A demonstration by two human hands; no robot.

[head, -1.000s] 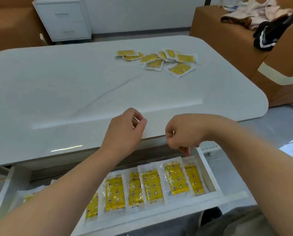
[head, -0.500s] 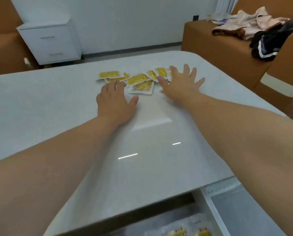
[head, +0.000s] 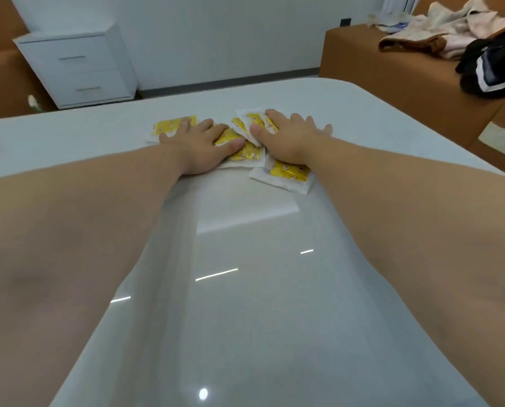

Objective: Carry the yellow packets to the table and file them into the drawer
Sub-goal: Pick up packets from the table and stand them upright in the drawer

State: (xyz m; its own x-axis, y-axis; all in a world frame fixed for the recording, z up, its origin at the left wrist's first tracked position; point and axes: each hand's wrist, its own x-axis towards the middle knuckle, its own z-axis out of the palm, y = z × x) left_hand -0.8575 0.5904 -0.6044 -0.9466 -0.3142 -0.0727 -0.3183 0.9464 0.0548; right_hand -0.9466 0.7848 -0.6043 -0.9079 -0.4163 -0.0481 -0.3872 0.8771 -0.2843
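Though fingers [head: 296, 120] straight and apart, left hand [head: 200, 148], right hand [head: 286, 142] flat on crinkly yellow packets [head: 289, 173].

Head view, forward-down over table [head: 245, 289]
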